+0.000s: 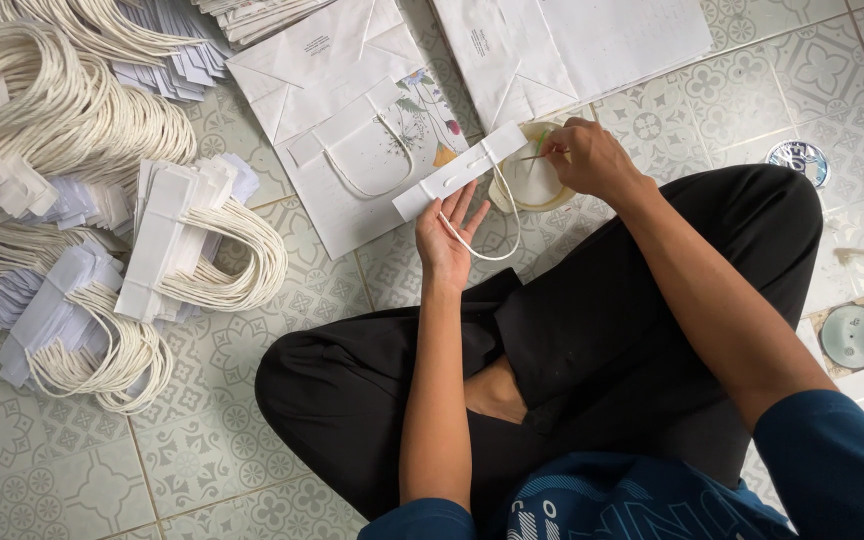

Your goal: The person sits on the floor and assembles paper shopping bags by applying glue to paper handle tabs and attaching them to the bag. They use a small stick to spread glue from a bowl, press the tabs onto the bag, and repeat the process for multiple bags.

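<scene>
Paper bag (352,150) beside handle piles (102,230)

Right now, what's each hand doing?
Left hand: open, palm up, supporting the white paper handle strip.
Right hand: pinching a thin stick over the bowl.

left hand (444,232): palm up, fingers spread | right hand (586,158): fingers pinched, wrist bent
</scene>
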